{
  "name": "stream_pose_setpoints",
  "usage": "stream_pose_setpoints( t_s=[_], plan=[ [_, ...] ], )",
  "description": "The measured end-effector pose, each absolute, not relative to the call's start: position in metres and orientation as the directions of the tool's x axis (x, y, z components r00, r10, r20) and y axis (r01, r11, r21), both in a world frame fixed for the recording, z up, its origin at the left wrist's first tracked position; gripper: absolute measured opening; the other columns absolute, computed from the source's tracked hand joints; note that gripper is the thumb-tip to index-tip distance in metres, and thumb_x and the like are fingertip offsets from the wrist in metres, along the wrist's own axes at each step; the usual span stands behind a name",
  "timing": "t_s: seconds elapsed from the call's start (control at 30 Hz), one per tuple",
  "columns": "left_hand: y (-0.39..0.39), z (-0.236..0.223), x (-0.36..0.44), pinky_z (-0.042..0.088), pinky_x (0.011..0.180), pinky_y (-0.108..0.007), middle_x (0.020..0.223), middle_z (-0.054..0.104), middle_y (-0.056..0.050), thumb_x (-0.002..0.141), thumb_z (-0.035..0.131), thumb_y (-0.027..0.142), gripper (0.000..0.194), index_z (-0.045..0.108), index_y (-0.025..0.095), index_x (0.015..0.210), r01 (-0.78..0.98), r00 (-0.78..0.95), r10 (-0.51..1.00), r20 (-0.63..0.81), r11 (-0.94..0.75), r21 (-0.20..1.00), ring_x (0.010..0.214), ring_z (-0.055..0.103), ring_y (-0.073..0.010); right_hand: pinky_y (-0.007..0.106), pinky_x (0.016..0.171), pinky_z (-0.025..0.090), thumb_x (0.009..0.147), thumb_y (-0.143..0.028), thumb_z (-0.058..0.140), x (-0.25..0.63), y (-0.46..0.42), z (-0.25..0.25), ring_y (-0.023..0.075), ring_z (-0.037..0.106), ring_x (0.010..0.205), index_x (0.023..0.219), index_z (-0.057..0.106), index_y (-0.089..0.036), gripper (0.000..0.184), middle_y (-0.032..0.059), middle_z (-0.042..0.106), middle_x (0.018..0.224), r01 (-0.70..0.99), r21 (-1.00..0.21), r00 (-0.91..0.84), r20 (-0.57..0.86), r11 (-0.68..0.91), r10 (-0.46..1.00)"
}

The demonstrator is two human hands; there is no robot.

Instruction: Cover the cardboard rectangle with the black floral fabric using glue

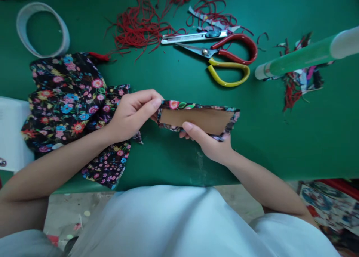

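Observation:
Between my hands is a piece of brown cardboard (206, 118) with black floral fabric folded over its edges, held above the green table. My left hand (134, 113) pinches its left upper corner between thumb and fingers. My right hand (209, 141) supports it from below, the thumb lying on the bare cardboard and the fingers mostly hidden underneath. Black floral fabric (67, 104) lies in a heap to the left, partly behind my left forearm.
Beyond my hands lie red-and-yellow-handled scissors (234, 55), a utility knife (193, 36) and tangled red cords (137, 27). A roll of tape (63, 36) is at the upper left. A green tube (303, 57) and fabric scraps (304, 81) are on the right.

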State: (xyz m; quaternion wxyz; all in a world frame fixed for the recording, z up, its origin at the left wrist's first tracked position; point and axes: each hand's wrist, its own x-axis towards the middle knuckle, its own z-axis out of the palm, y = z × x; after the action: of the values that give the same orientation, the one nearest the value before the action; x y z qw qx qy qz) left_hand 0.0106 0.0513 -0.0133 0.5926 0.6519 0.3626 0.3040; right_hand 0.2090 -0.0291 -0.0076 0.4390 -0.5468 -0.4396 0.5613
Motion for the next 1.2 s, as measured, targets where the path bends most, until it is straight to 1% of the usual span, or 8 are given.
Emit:
stream_pose_setpoints(
  t_s=[0.13,0.27,0.4,0.63,0.87,1.03,1.1,1.2],
  plan=[
    [0.056,-0.005,0.006,0.045,0.054,-0.02,0.066,0.068,0.001,0.098,0.052,0.032,0.028,0.065,0.019,0.076,0.076,0.804,0.595,0.014,-0.126,0.989,0.056,0.061,-0.0098,0.029,0.043,0.05,0.079,-0.062,0.072,0.215,-0.032,-0.021,0.0151,0.06,0.052,0.079,0.068,-0.022,0.04,0.0009,0.067,0.066,-0.105,-0.966,0.058,-0.245,-0.238,0.968],
    [0.061,-0.002,0.006,0.046,0.058,-0.02,0.066,0.067,0.0,0.1,0.047,0.032,0.031,0.063,0.019,0.076,0.049,0.885,0.461,0.068,-0.238,0.97,0.059,0.062,-0.0111,0.029,0.058,0.059,0.084,-0.058,0.069,0.217,-0.029,-0.019,0.0173,0.069,0.067,0.083,0.07,-0.022,0.036,0.0015,0.072,0.077,-0.095,-0.976,-0.034,-0.195,-0.198,0.98],
    [0.062,0.0,0.008,0.039,0.053,-0.021,0.057,0.055,0.002,0.103,0.042,0.034,0.04,0.051,0.019,0.066,0.094,0.887,0.459,0.042,-0.268,0.959,0.052,0.053,-0.0096,0.03,0.072,0.062,0.085,-0.05,0.071,0.214,-0.024,-0.006,0.0194,0.073,0.083,0.084,0.07,-0.022,0.028,0.0023,0.075,0.086,-0.105,-0.986,-0.137,-0.114,-0.128,0.984],
    [0.059,-0.005,0.008,0.035,0.051,-0.022,0.054,0.043,0.004,0.104,0.039,0.039,0.044,0.041,0.02,0.064,0.115,0.887,0.46,0.039,-0.302,0.946,0.049,0.045,-0.0095,0.023,0.038,0.045,0.086,-0.052,0.069,0.212,-0.024,-0.006,0.0097,0.053,0.044,0.071,0.062,-0.021,0.035,-0.0017,0.061,0.058,-0.062,-0.979,-0.139,-0.185,-0.195,0.973],
    [0.059,-0.002,0.007,0.036,0.05,-0.019,0.056,0.053,0.004,0.105,0.04,0.031,0.038,0.048,0.019,0.07,0.073,0.885,0.462,0.055,-0.255,0.964,0.05,0.049,-0.0074,0.023,0.038,0.044,0.084,-0.054,0.071,0.21,-0.024,-0.008,0.0095,0.051,0.043,0.07,0.061,-0.021,0.037,-0.0026,0.06,0.055,-0.091,-0.978,-0.063,-0.184,-0.19,0.981],
    [0.049,-0.006,0.01,0.046,0.056,-0.018,0.081,0.062,0.0,0.097,0.055,0.037,0.017,0.054,0.02,0.095,0.152,0.755,0.655,0.044,-0.24,0.959,0.065,0.058,-0.0093,0.026,0.047,0.048,0.087,-0.054,0.067,0.211,-0.025,-0.009,0.0127,0.057,0.05,0.069,0.061,-0.022,0.038,-0.0006,0.061,0.058,0.056,-0.992,0.036,-0.115,-0.117,0.993],
    [0.045,-0.009,0.012,0.048,0.058,-0.021,0.087,0.06,-0.002,0.095,0.058,0.041,0.021,0.052,0.021,0.095,0.201,0.663,0.746,0.059,-0.253,0.946,0.07,0.058,-0.0111,0.028,0.054,0.05,0.09,-0.049,0.064,0.211,-0.026,-0.01,0.0146,0.061,0.058,0.069,0.062,-0.022,0.035,0.0007,0.063,0.062,0.175,-0.984,0.064,-0.024,-0.035,0.998],
    [0.043,-0.011,0.014,0.046,0.058,-0.023,0.081,0.056,-0.002,0.093,0.059,0.037,0.02,0.051,0.021,0.084,0.252,0.679,0.722,0.133,-0.399,0.882,0.07,0.054,-0.0125,0.028,0.055,0.046,0.092,-0.036,0.061,0.209,-0.028,-0.014,0.0136,0.058,0.055,0.06,0.055,-0.021,0.036,-0.0002,0.058,0.055,0.368,-0.924,0.02,0.118,0.102,0.993]
  ],
)
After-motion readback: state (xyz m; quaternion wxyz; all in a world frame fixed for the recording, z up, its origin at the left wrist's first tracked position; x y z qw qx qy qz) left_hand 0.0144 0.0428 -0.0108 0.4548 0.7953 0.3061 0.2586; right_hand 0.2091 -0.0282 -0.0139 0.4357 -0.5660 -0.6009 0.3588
